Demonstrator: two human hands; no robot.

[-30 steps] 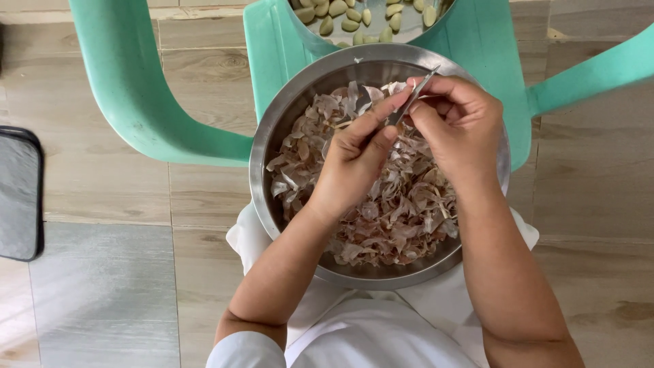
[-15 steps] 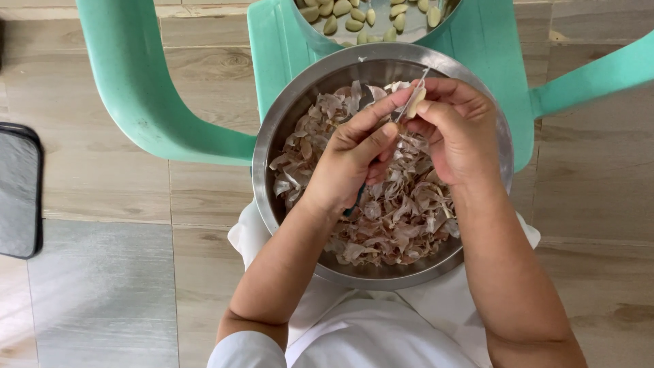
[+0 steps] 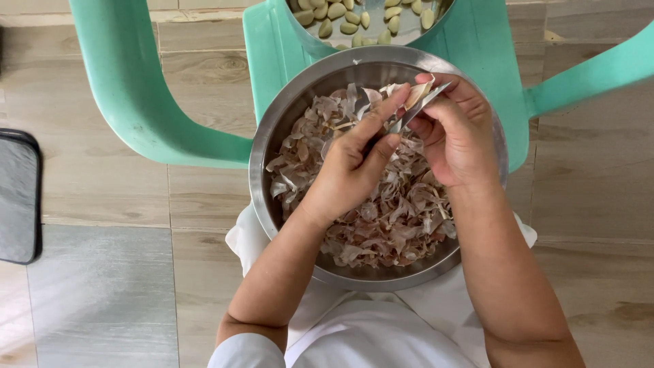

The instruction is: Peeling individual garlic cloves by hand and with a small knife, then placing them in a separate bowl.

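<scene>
The floor (image 3: 102,286) is laid in wood-look tiles of pale brown and grey, and a green plastic chair (image 3: 136,102) stands on it, seen from above. A dark grey mat (image 3: 17,197) lies at the left edge, well apart from everything else.

On the person's lap sits a large steel bowl (image 3: 272,170), heaped with papery garlic skins (image 3: 388,218). Its far rim touches or overlaps the chair seat. On that seat, just beyond, stands a second steel bowl (image 3: 310,42) holding peeled cloves (image 3: 337,10); it is cut off by the top edge.

Both hands meet above the far side of the large bowl. The left hand (image 3: 351,170) pinches a garlic clove (image 3: 417,92) between thumb and forefinger. The right hand (image 3: 460,136) is closed around a small knife (image 3: 415,109), whose blade lies against the clove. The forearms cross the near rim of the bowl and cover part of it.

The chair's curved arms run along either side of the bowl, hemming it in left and right. Bare floor lies open to the left, between chair and mat.
</scene>
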